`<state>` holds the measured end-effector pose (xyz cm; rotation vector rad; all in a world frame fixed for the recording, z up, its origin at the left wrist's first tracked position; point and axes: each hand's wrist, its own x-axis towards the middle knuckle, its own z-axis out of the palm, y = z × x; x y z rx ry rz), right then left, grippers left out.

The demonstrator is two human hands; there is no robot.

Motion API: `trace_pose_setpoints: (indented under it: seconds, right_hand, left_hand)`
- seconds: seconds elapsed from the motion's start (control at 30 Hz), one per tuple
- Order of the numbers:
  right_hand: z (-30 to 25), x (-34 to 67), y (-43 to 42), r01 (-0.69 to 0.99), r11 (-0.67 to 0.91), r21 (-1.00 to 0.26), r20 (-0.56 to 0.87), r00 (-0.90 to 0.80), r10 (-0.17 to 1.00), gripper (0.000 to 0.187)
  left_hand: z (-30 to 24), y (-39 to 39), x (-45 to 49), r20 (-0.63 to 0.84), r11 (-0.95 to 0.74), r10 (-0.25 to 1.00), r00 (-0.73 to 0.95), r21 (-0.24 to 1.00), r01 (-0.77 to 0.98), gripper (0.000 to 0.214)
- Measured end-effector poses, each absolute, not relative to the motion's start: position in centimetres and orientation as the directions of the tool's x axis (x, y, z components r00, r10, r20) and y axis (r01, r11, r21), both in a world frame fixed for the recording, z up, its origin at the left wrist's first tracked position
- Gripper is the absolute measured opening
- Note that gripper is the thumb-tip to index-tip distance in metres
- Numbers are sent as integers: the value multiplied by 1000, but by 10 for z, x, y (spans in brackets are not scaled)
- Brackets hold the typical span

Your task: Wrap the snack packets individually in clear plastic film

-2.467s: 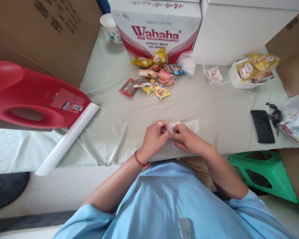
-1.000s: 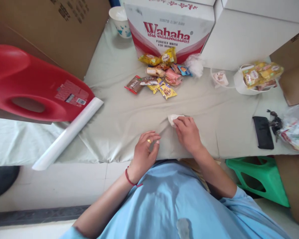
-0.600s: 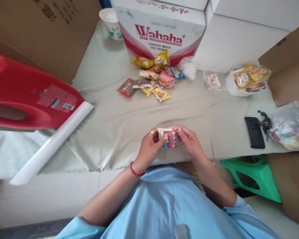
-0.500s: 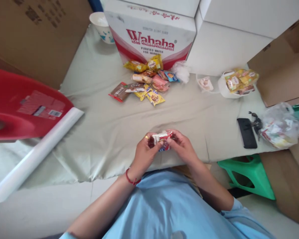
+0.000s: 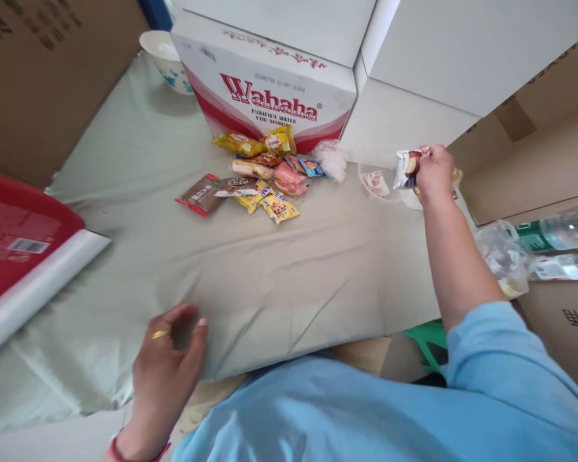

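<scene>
Red-and-white small snack packet (image 5: 407, 168) is pinched in our right hand (image 5: 434, 172), far out over the white bowl (image 5: 411, 200) on the grey-green cloth surface (image 5: 270, 256). Our left hand (image 5: 166, 366) lies half-open and empty near us. Putting the packet down there, we think, only needs the fingers to open.

Brightly and evenly lit by soft daylight, with no hard source in view. Nearly washed out across the white boxes (image 5: 424, 51) at the top. Shadowed only faintly, with soft edges, beneath the snack packets (image 5: 255, 173) and under the left hand (image 5: 166, 372) on the bench (image 5: 318, 256). Flecked with glare on the clear plastic bag (image 5: 503, 256) and the bottle (image 5: 563, 228) at right. Slightly smeared at the right hand (image 5: 433, 170) and the red-and-white packet (image 5: 407, 168) in its fingers (image 5: 424, 153). Bent and stretched toward the edges, and softest in the near blue sleeve (image 5: 501, 359).
</scene>
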<state>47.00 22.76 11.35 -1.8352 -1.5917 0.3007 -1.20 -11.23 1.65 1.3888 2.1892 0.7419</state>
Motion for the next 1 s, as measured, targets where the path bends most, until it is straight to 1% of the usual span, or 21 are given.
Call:
trace_pose_setpoints:
  seconds: [0.03,0.1,0.17,0.23,0.27,0.37,0.4,0.47,0.57,0.63,0.7,0.77,0.83,0.87,0.93,1.0]
  right_hand:
    - [111,470,247,781,-92,-618,217,282,935,27]
    - [98,460,271,762,-194,-618,119,335,935,20]
    - [83,443,278,791,-235,-565,-47,254,966,18]
    - [69,430,273,853,-210,-478,-148,158,976,20]
    - [64,426,269,890,-170,-424,-143,119,982,24]
    - [55,421,255,972,16,-233,24,-11,1000,35]
    - [55,421,251,983,73,-168,66,-63,996,35]
    - [55,420,247,987,148,-67,102,-141,985,33]
    - [57,419,245,986,167,12,110,-167,980,28]
    - [58,418,247,987,160,1,77,-159,984,23]
    - [61,419,250,987,142,-74,61,-138,989,18]
    - [65,421,255,977,101,-189,133,-76,988,18]
    - [71,420,261,952,69,-300,254,9,967,22]
    - [75,417,264,939,70,-336,302,37,953,24]
    - [84,408,268,927,107,-359,345,25,938,25]
    - [92,394,269,929,176,-324,336,-61,940,26]
  left_hand:
    - [12,-117,-17,-38,343,913,-406,611,714,42]
    - [2,-123,-22,107,243,929,-354,544,803,39]
    - [-6,-125,-21,272,84,935,-227,454,887,31]
    - [-11,-124,-17,367,-48,926,-90,352,935,23]
    - [-12,-123,-16,386,-88,921,-42,314,945,22]
    - [-11,-120,-14,419,-144,908,18,270,952,23]
    - [-11,-120,-14,427,-150,904,23,267,952,23]
    - [-9,-119,-14,439,-160,898,31,258,953,23]
    - [-10,-119,-14,457,-162,889,35,242,957,23]
    - [-10,-120,-13,462,-158,886,32,236,959,22]
    - [-10,-120,-12,465,-150,885,26,233,961,22]
    - [-9,-120,-11,472,-148,882,21,235,960,23]
    - [-7,-119,-10,485,-153,875,19,239,959,23]
    - [-6,-119,-10,488,-158,873,21,240,958,23]
    - [-6,-119,-10,490,-169,871,30,241,956,23]
    - [-6,-118,-11,488,-177,872,38,242,954,22]
